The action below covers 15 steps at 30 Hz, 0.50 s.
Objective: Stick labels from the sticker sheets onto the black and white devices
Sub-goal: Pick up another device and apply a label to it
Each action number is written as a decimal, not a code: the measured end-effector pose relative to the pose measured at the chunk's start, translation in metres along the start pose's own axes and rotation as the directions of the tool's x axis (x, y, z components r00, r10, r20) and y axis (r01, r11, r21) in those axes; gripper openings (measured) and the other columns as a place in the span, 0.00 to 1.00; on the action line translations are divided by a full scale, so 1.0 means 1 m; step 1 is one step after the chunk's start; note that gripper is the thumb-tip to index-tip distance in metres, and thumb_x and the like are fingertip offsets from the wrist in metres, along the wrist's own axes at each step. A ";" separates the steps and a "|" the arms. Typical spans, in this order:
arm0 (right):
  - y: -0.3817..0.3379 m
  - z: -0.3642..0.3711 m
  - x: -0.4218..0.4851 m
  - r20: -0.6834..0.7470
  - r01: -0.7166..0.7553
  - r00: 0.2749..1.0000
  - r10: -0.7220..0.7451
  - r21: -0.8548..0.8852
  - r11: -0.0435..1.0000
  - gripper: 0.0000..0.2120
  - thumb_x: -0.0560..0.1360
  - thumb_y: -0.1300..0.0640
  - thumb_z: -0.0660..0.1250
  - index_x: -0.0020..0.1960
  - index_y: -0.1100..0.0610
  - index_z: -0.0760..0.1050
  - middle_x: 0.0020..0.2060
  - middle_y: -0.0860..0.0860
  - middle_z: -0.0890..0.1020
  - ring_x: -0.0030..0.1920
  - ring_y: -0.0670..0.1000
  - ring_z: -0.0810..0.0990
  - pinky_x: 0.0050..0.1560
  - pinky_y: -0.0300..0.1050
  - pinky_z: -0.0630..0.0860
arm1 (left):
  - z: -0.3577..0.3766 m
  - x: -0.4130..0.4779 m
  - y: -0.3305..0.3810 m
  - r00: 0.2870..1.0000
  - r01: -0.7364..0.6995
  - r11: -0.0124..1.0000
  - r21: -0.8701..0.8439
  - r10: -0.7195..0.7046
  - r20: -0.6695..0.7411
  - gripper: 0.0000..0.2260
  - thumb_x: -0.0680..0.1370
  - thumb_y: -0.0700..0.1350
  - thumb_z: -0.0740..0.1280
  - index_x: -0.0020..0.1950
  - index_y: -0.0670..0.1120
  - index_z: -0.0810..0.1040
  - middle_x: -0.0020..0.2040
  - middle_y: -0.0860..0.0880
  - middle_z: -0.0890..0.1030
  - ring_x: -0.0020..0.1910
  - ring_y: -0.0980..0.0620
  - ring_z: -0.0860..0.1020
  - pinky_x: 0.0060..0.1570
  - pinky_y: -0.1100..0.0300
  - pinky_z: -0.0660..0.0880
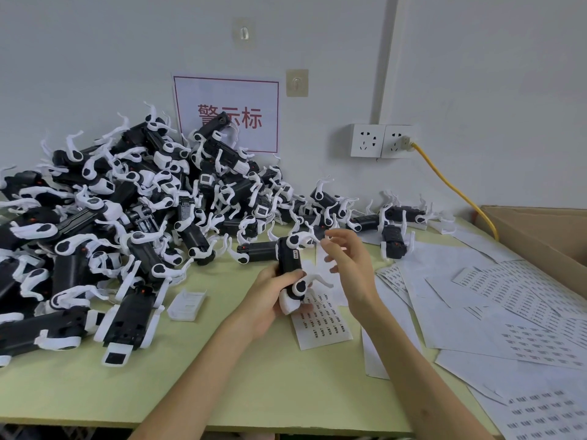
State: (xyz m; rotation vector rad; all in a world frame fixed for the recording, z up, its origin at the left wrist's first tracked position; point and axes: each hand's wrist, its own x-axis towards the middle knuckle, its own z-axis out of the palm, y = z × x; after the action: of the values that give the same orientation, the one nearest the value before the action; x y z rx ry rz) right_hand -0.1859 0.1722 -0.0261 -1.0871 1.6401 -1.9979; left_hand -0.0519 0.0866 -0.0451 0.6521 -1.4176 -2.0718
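Note:
My left hand point(270, 296) grips a black and white device point(290, 265) above the middle of the green table, holding it upright. A small white label point(296, 255) sits on the device's black side. My right hand point(347, 265) hovers just right of the device, fingers loosely spread and holding nothing that I can make out. Under both hands lies a sticker sheet point(324, 325) with rows of small printed labels.
A big heap of black and white devices point(127, 217) fills the table's left and back. Several sticker sheets point(524, 312) spread over the right side. A cardboard box point(540, 230) stands at the far right. A yellow cable point(454, 188) runs from the wall sockets point(381, 140).

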 end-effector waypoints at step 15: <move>0.010 -0.002 0.005 0.136 0.202 0.975 -0.178 -0.187 0.961 0.09 0.75 0.56 0.76 0.50 0.50 0.77 0.45 0.41 0.83 0.50 0.46 0.82 0.46 0.40 0.78 | 0.000 -0.006 0.001 0.969 -0.001 1.000 0.031 -0.006 0.246 0.20 0.71 0.41 0.66 0.63 0.38 0.79 0.54 0.37 0.83 0.51 0.41 0.83 0.45 0.49 0.82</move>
State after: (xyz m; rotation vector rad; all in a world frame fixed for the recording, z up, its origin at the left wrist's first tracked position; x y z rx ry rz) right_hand -0.1926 0.1677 -0.0336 -1.4578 1.7615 -1.8693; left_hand -0.0472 0.0898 -0.0437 0.4183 -1.5865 -2.1970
